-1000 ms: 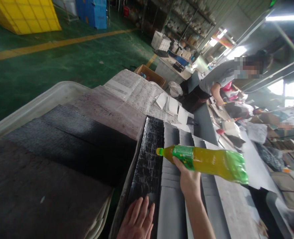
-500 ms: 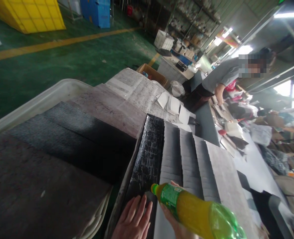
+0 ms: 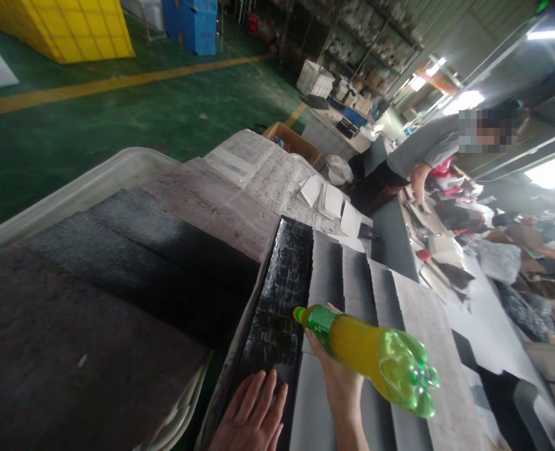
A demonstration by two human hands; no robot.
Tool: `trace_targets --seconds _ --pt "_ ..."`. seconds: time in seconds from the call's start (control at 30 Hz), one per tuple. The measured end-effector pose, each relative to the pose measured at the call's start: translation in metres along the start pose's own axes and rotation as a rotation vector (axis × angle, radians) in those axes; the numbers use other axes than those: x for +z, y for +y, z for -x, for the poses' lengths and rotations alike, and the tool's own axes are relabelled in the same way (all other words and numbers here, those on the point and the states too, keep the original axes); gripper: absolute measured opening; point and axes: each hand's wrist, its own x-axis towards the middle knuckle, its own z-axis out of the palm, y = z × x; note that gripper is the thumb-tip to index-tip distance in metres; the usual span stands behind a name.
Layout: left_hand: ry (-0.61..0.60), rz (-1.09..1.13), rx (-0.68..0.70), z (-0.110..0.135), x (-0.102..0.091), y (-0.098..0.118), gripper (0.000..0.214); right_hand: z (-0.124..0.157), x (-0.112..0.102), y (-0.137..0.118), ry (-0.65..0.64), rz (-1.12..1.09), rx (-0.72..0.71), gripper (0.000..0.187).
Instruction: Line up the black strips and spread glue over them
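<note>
My right hand [image 3: 336, 369] is wrapped round a clear green plastic bottle [image 3: 352, 338] of yellow liquid, with a green label near its neck. The bottle is tilted, its capped end lowest in reach of a black strip [image 3: 282, 282] coated with wet, glossy streaks. My left hand [image 3: 254, 413] lies flat with fingers stretched out on the near end of that strip. To the right of the strip, overlapping grey-white sheets [image 3: 324, 269] with dark shaded edges lie in rows.
Left of the strip are dark sheets [image 3: 174, 263] on a brown board [image 3: 71, 351]. Small white pieces [image 3: 329, 200] lie farther back. A person in a grey top [image 3: 413, 144] bends over a cluttered table at right. A yellow crate [image 3: 71, 28] stands on the green floor.
My right hand has moved the bottle away from me along the black strip, clear of my left hand's fingertips. My left hand has stayed in nearly the same place.
</note>
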Motion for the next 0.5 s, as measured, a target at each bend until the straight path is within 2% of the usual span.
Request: trace_targets --seconds 0.17,0.27,0.37,0.5 --pt "-0.028 -0.029 0.046 -0.002 -0.003 -0.003 0.036 -0.021 0.017 -0.010 0.060 -0.043 -0.014 0.063" --pt "-0.044 -0.025 0.040 -0.002 -0.005 -0.002 0.037 -0.031 0.018 -0.024 0.111 -0.098 -0.022 0.067" --pt "-0.077 -0.014 0.000 -0.002 -0.007 0.002 0.037 -0.029 0.002 -0.040 0.177 -0.153 0.018 0.066" --pt "-0.105 0.031 -0.057 -0.002 -0.010 0.005 0.037 0.000 -0.034 -0.043 0.181 -0.105 0.111 0.069"
